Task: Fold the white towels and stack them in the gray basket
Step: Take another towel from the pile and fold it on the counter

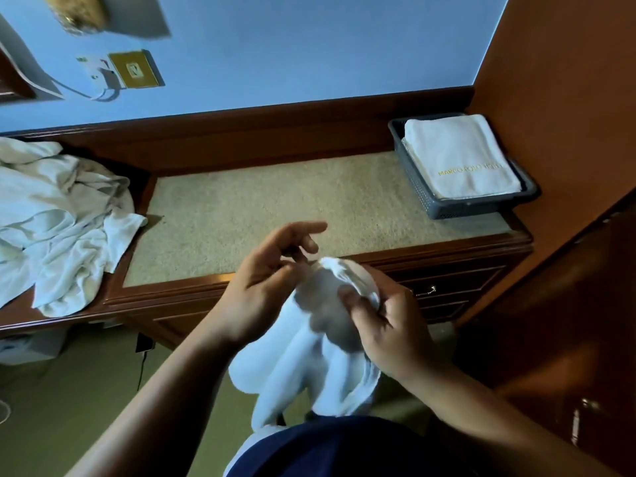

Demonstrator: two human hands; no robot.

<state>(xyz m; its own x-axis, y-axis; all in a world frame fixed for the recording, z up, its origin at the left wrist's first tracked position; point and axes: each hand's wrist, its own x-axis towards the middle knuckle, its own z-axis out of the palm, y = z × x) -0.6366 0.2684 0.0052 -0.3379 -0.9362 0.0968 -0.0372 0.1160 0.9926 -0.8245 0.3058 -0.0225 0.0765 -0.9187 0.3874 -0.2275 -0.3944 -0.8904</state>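
Dangling towel [299, 370] w/in R-hand fingers [354, 302]

Logged at centre: wooden desk [261, 208], beige inlaid top. At 11 o'clock: brass socket plate [136, 68] on blue wall [309, 46]. At 4 o'clock: drawer handle [426, 290]. At 8 o'clock: black cable [141, 370] on floor

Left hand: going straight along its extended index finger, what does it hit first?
Probably the gray perforated plastic basket at the far right. The left hand, holding the crumpled white towel, points that way over the beige desktop. Depth unclear: it could pass above.
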